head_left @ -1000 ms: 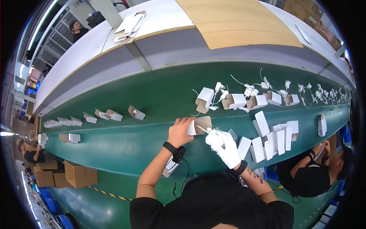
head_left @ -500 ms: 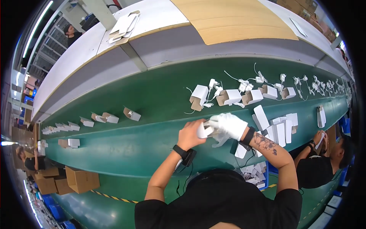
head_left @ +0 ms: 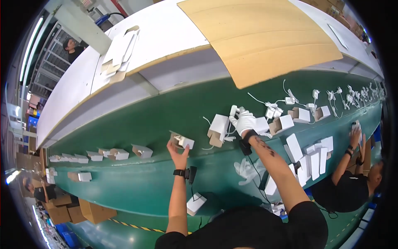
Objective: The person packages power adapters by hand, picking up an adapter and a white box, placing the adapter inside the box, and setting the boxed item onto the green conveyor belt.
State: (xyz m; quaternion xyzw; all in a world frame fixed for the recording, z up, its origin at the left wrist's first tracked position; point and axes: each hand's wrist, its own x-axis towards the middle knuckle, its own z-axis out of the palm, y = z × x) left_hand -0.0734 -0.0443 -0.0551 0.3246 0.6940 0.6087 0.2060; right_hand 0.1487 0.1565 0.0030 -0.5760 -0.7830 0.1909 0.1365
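bare left hand point(head_left: 179, 157) grasps a small white cardboard carton point(head_left: 186, 143) with a brown inside, thumb on its right side and fingers on its left; the carton tilts with its open end toward the upper left, a flap raised and some white contents showing in the opening. it is over the green surface of a long worktop point(head_left: 137, 186), and whether its base touches cannot be told. white-gloved right hand point(head_left: 244, 121) reaches farther forward, its fingertips at a white plug adapter point(head_left: 234, 111); whether they are clenched on it cannot be made out.

between the hands, just left of the glove, stands an open white box with a brown flap point(head_left: 218, 125), white cable showing around it. to the right of the glove, three more open white boxes point(head_left: 282, 124) stand in a row, with white chargers and their tangled cables point(head_left: 273, 111) behind and beyond them. off to the left, well apart from the left hand, runs a line of similar white boxes point(head_left: 142, 152).

nearer the body lie a crumpled, translucent whitish sheet point(head_left: 247, 171), a closed white box point(head_left: 196, 203) by the near edge, and a cluster of white cartons point(head_left: 314, 162) toward the right, near a co-worker in black point(head_left: 348, 193).
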